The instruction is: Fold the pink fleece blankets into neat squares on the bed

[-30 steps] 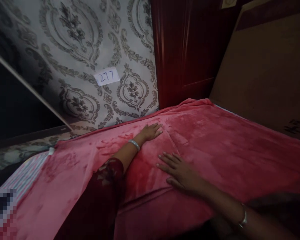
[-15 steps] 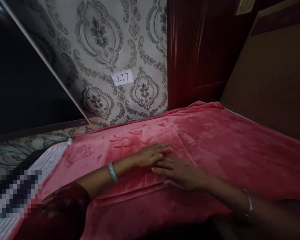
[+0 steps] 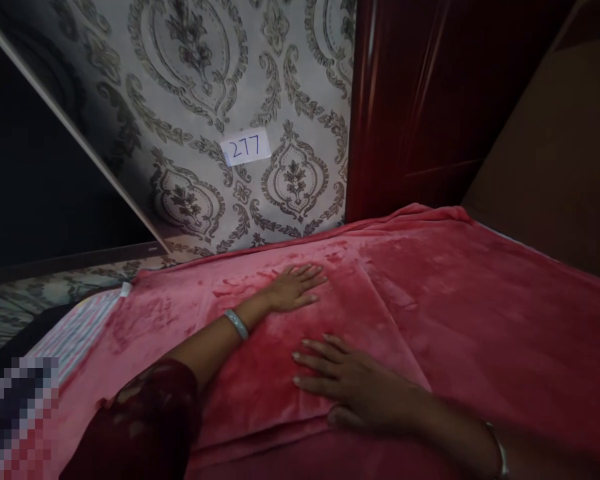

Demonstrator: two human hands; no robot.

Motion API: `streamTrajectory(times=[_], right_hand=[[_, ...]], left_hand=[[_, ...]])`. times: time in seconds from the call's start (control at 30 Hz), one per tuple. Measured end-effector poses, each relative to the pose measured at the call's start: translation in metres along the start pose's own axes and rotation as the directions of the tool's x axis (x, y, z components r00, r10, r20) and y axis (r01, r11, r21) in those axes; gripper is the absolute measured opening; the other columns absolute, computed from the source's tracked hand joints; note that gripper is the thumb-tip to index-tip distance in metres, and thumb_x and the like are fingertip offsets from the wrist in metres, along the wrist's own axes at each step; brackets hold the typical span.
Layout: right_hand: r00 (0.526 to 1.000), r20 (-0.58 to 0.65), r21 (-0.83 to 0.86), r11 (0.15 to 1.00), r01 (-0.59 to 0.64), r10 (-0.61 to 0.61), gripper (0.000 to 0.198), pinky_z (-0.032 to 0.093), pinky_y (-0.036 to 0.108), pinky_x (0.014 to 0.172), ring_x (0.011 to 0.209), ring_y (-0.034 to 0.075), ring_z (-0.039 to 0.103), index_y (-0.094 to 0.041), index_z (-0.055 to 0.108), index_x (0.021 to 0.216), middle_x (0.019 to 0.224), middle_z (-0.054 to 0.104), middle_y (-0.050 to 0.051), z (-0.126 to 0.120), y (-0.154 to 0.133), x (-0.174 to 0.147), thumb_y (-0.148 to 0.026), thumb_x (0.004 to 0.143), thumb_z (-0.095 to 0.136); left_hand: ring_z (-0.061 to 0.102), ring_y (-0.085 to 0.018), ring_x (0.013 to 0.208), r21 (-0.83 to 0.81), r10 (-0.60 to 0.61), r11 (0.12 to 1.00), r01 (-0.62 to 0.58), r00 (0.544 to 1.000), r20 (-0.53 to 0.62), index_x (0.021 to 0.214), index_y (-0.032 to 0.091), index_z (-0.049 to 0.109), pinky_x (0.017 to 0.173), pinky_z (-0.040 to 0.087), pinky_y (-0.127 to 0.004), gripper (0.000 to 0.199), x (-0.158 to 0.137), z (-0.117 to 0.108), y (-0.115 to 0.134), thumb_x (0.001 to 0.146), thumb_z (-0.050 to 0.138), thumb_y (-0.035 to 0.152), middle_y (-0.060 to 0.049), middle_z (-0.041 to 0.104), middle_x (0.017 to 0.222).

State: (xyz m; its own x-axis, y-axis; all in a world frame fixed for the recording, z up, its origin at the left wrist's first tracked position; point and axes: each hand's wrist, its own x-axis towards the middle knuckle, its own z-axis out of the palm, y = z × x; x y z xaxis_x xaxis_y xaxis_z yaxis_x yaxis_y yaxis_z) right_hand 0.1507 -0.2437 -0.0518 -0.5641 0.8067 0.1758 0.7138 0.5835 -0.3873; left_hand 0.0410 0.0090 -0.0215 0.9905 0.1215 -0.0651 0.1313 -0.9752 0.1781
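A folded plush red-pink cloth (image 3: pixel 260 373), perhaps a garment or blanket, lies flat on a larger plush sheet of the same colour (image 3: pixel 505 313). My left hand (image 3: pixel 293 288) rests palm down on the upper part of the folded cloth, fingers spread. Lower and to the right, my right hand (image 3: pixel 350 380) also lies flat on it, fingers apart, near the folded bottom edge. Neither hand grips anything. The hands are apart from each other.
Patterned wallpaper with a white label reading 277 (image 3: pixel 246 147) rises behind the bed. A dark screen (image 3: pixel 55 153) stands at the left, a dark red wooden panel (image 3: pixel 420 100) behind and a brown board (image 3: pixel 555 140) at the right. Striped fabric (image 3: pixel 83 327) shows at the left edge.
My hands were close together, overlapping in view, and have separated. The left moved up and left, the right down toward me. The cloth's surface under them looks smoothed darker.
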Motion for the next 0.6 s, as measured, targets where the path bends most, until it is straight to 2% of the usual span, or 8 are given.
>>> streamTrajectory(times=[0.1, 0.23, 0.4, 0.6], right_hand=[[1.0, 0.019, 0.029, 1.0, -0.001, 0.001, 0.068, 0.009, 0.051, 0.128, 0.157, 0.023, 0.014, -0.036, 0.025, 0.162, 0.17, 0.019, -0.001, -0.002, 0.001, 0.001, -0.045, 0.102, 0.054], [0.999, 0.032, 0.045, 0.999, 0.003, -0.004, 0.066, 0.007, 0.05, 0.128, 0.157, 0.024, 0.014, -0.036, 0.026, 0.162, 0.17, 0.02, 0.0, -0.003, 0.002, 0.001, -0.046, 0.103, 0.053], [0.999, -0.019, -0.006, 1.0, 0.027, -0.027, 0.067, 0.012, 0.051, 0.127, 0.157, 0.024, 0.016, -0.036, 0.024, 0.163, 0.17, 0.021, 0.0, 0.001, 0.004, 0.0, -0.046, 0.103, 0.052], [0.998, -0.055, -0.074, 0.997, 0.022, -0.026, 0.063, 0.014, 0.053, 0.126, 0.156, 0.025, 0.019, -0.033, 0.03, 0.161, 0.168, 0.028, 0.004, 0.011, 0.008, 0.0, -0.046, 0.103, 0.051]], left_hand=[[0.024, -0.028, 0.156, -0.059, -0.077, 0.995, 0.076, 0.997, -0.026, 0.159, 0.03, 0.035, 0.126, 0.018, -0.053, 0.065, 0.01, 0.002, -0.028, 0.102, 0.034, 0.061, -0.007, 0.028, 0.168], [0.033, -0.024, 0.153, -0.142, -0.085, 0.988, 0.065, 0.987, -0.14, 0.157, 0.029, 0.04, 0.126, 0.023, -0.044, 0.068, 0.012, 0.012, -0.044, 0.101, 0.029, 0.066, -0.005, 0.037, 0.165], [0.038, -0.024, 0.15, -0.105, -0.072, 0.993, 0.054, 0.983, -0.171, 0.156, 0.024, 0.043, 0.125, 0.027, -0.041, 0.066, 0.01, 0.019, -0.04, 0.102, 0.032, 0.061, -0.008, 0.042, 0.162], [0.035, -0.027, 0.151, 0.083, -0.206, 0.972, 0.22, 0.967, -0.152, 0.158, 0.027, 0.038, 0.123, 0.025, -0.054, 0.059, 0.01, 0.008, -0.014, 0.105, 0.034, 0.051, -0.011, 0.039, 0.164]])
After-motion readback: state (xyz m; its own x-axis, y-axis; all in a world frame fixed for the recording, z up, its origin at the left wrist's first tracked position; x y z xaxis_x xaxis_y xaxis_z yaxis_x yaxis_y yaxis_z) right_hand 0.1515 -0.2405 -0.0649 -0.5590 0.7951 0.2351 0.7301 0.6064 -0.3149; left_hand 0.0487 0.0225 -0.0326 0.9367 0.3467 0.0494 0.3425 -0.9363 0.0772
